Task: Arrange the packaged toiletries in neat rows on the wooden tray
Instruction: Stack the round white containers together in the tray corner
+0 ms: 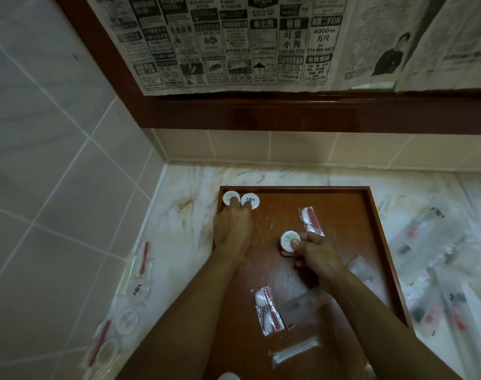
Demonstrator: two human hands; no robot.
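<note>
A dark wooden tray [294, 191] lies on the marble counter. Two round white soap packets [229, 198] [251, 201] sit side by side in its far left corner, and my left hand [232, 229] rests its fingertips on both. My right hand [312, 252] pinches a third round white packet [288, 240] near the tray's middle. A clear packet with a red strip [310, 219] lies just beyond that hand. Another such packet [268, 311] and a clear packet of cotton buds [294, 352] lie in the near part of the tray, with clear sachets under my right forearm.
More packets lie on the counter left of the tray [136, 286] and a heap of clear wrapped items on its right [436, 270]. A tiled wall stands at the left. Behind the counter hangs a wood-framed mirror covered with newspaper [234, 45].
</note>
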